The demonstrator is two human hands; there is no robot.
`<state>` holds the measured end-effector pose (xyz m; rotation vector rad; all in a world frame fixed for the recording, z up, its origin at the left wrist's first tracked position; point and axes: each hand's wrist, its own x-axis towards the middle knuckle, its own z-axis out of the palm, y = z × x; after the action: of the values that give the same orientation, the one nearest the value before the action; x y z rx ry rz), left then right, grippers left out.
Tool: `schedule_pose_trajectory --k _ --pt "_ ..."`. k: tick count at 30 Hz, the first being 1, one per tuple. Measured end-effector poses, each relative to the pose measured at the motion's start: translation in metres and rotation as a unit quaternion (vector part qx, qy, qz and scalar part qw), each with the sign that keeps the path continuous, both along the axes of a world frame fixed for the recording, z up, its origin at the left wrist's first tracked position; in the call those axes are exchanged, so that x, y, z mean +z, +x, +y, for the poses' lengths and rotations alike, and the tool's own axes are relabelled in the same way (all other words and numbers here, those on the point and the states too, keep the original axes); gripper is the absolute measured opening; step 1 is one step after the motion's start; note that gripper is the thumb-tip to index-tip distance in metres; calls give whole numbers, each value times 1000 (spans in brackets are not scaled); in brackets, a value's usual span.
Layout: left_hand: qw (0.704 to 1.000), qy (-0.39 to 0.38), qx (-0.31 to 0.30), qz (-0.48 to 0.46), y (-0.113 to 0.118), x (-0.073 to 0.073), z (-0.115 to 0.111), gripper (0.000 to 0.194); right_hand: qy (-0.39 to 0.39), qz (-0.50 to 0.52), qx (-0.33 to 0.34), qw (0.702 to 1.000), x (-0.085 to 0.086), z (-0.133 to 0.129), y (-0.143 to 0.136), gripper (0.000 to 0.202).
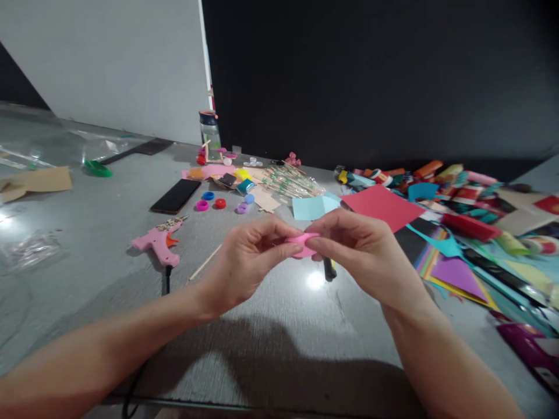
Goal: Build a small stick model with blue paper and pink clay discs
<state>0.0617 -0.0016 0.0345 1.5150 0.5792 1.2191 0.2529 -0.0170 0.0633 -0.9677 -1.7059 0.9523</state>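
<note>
Both hands meet above the middle of the grey table (271, 343) and pinch one small pink piece (303, 245) between their fingertips. My left hand (247, 262) grips its left side with thumb and fingers. Its right side is held by my right hand (362, 253). Most of the pink piece is hidden by the fingers. A black marker (328, 270) lies on the table just below my right hand. A thin wooden stick (205, 263) lies to the left of my left hand.
A pink glue gun (157, 240) with a black cord lies left of the hands, a black phone (175, 195) behind it. Small coloured rings (211, 201), a bundle of sticks (290, 182) and a bottle (210, 134) sit further back. Coloured paper sheets (454, 270) and tape rolls crowd the right side.
</note>
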Motion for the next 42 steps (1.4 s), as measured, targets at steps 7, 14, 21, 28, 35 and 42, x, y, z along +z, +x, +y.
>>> schedule_pose_trajectory --k 7,14,21,28,35,42 --pt "1000 2 17 12 -1 2 5 17 9 -52 -46 998 -1 0 1 19" --pt "991 61 58 102 -5 4 1 22 23 -20 -55 998 -2 1 -1 12" --pt "995 86 13 54 -5 4 8 2 21 -15 -15 1000 -3 -2 -4 19" --pt "995 23 1 94 -11 15 5 5 6 -13 -18 1000 2 -2 -3 14" --pt "982 88 43 163 -12 12 7 6 16 -75 -38 996 -4 0 -3 17" --pt "984 40 15 175 -12 16 7 29 11 -40 -43 998 -3 2 -5 21"
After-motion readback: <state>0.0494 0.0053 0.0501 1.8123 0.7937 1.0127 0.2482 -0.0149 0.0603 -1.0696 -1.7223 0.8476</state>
